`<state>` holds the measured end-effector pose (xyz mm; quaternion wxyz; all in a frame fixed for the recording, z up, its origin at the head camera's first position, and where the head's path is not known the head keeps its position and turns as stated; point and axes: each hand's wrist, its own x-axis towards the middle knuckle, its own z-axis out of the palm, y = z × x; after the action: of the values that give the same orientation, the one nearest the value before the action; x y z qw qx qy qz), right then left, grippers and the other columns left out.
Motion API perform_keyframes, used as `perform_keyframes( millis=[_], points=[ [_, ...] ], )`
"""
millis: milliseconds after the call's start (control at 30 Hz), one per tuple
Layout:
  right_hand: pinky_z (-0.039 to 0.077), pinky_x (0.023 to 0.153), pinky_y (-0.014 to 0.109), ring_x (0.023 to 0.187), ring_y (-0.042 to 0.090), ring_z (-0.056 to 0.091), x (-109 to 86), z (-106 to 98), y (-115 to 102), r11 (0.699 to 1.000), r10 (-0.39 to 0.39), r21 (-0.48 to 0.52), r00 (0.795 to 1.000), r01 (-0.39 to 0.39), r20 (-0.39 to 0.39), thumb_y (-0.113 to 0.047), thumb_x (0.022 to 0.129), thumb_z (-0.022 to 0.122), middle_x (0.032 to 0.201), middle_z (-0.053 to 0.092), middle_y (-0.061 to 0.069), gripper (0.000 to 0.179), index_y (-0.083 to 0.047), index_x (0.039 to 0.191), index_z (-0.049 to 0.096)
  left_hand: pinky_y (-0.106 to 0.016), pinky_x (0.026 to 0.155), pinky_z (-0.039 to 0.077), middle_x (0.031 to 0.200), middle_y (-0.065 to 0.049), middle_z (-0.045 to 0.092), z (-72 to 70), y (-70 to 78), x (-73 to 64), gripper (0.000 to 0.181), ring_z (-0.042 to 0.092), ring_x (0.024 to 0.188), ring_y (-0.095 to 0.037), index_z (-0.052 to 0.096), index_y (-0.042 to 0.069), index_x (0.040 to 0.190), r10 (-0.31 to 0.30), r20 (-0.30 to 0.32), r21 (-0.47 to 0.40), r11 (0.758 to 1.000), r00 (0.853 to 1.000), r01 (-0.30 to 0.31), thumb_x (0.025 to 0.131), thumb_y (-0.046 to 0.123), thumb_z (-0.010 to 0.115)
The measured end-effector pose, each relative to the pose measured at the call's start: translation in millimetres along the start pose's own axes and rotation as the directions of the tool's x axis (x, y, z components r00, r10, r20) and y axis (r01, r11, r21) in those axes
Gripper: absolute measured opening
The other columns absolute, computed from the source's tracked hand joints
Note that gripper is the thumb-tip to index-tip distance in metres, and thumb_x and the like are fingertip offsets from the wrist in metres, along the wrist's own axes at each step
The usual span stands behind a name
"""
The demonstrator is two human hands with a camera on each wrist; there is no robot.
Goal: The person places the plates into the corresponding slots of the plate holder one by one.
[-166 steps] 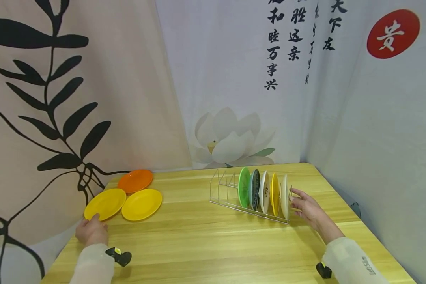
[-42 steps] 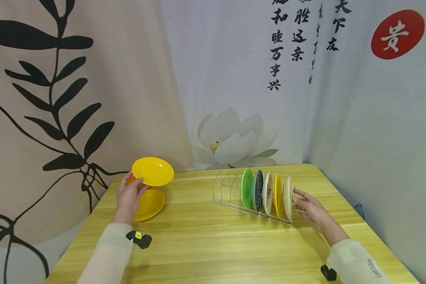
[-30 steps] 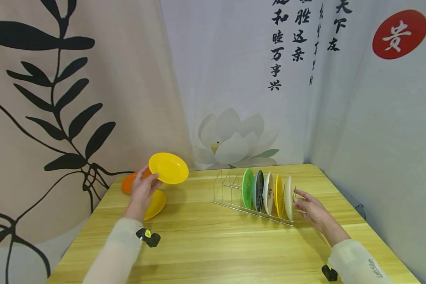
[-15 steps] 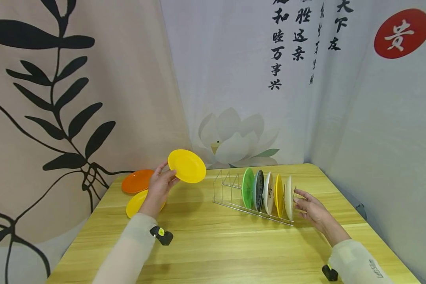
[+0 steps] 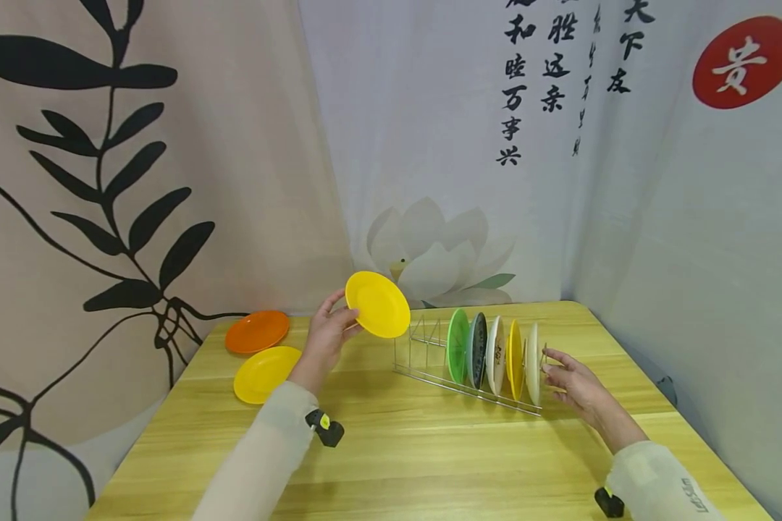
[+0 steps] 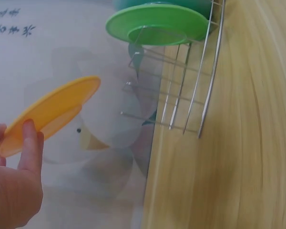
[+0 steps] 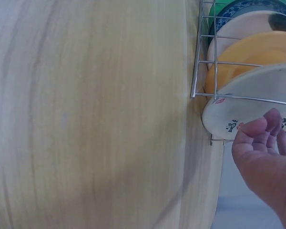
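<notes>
My left hand point(image 5: 329, 329) pinches a yellow plate point(image 5: 378, 304) by its edge and holds it tilted in the air, left of the wire plate rack point(image 5: 465, 393). In the left wrist view the plate point(image 6: 52, 112) is apart from the rack's bare slots point(image 6: 174, 90). At the rack's right end my right hand point(image 5: 576, 387) has curled fingers on the end wire. The right wrist view shows that hand point(image 7: 267, 157) beside a white plate with small printed marks point(image 7: 248, 105). Standing in the rack are a green plate point(image 5: 457, 346), a dark patterned plate point(image 5: 478, 351) and several others.
An orange plate point(image 5: 257, 331) and another yellow plate point(image 5: 263, 376) lie flat at the left of the wooden table point(image 5: 430, 463). Behind the table hangs a printed curtain point(image 5: 247, 181), and another wall of cloth stands along the right.
My left hand has lifted the yellow plate from the table's left side and carried it rightward toward the rack, tilting it more upright. My right hand has stayed at the rack's right end.
</notes>
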<state>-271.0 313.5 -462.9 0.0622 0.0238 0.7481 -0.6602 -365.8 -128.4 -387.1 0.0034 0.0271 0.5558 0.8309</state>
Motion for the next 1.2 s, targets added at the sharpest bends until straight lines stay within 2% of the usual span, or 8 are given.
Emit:
perform_keyframes(
  millis=[167, 500, 733, 1033, 1200],
  points=[
    [0.049, 0.082, 0.034, 0.095, 0.014, 0.054, -0.8, 1, 0, 1.0, -0.005, -0.002, 1.0, 0.005, -0.002, -0.022, 0.106, 0.047, 0.109, 0.051, 0.0, 0.065, 0.002, 0.156, 0.014, -0.031, 0.08, 0.059, 0.111, -0.009, 0.065, 12.1, -4.8, 2.2, 0.057, 0.068, 0.088, -0.018, 0.047, 0.013, 0.143, -0.005, 0.021, 0.024, 1.0, 1.0, 0.005, 0.092, -0.003, 0.065],
    [0.05, 0.079, 0.032, 0.096, 0.013, 0.054, -1.3, 0, 1, 1.0, 0.006, 0.011, 1.0, -0.006, -0.005, -0.022, 0.106, 0.047, 0.119, 0.049, 0.006, 0.065, 0.0, 0.157, 0.013, -0.034, 0.081, 0.059, 0.119, -0.016, 0.062, 37.3, -13.0, 6.8, 0.055, 0.067, 0.09, -0.021, 0.05, 0.013, 0.141, -0.023, 0.063, 0.065, 0.998, 0.998, 0.019, 0.091, -0.002, 0.066],
    [0.049, 0.081, 0.033, 0.097, 0.014, 0.054, -1.0, 2, -1, 1.0, 0.007, 0.003, 1.0, -0.007, -0.003, -0.026, 0.106, 0.049, 0.117, 0.049, 0.006, 0.067, 0.0, 0.157, 0.013, -0.037, 0.08, 0.06, 0.12, -0.018, 0.062, 56.7, -18.3, 9.2, 0.052, 0.067, 0.094, -0.025, 0.055, 0.011, 0.137, -0.03, 0.068, 0.114, 0.993, 0.997, 0.022, 0.089, -0.004, 0.068],
    [0.049, 0.081, 0.033, 0.097, 0.013, 0.053, -2.6, 2, -1, 1.0, 0.016, -0.005, 1.0, -0.016, -0.003, -0.025, 0.106, 0.047, 0.119, 0.049, 0.005, 0.065, -0.001, 0.157, 0.013, -0.039, 0.084, 0.059, 0.122, -0.018, 0.061, 67.4, -33.9, 10.4, 0.046, 0.067, 0.099, -0.028, 0.058, 0.007, 0.133, -0.059, 0.084, 0.181, 0.983, 0.995, 0.043, 0.089, -0.001, 0.069],
    [0.049, 0.081, 0.032, 0.096, 0.012, 0.053, -1.1, 2, -1, 1.0, 0.017, 0.007, 1.0, -0.017, -0.003, -0.024, 0.106, 0.047, 0.118, 0.05, 0.004, 0.065, -0.001, 0.157, 0.013, -0.039, 0.085, 0.058, 0.121, -0.018, 0.061, 72.9, -37.6, 7.0, 0.042, 0.067, 0.097, -0.027, 0.06, 0.004, 0.131, -0.073, 0.077, 0.197, 0.979, 0.994, 0.056, 0.09, 0.0, 0.069]
  ],
)
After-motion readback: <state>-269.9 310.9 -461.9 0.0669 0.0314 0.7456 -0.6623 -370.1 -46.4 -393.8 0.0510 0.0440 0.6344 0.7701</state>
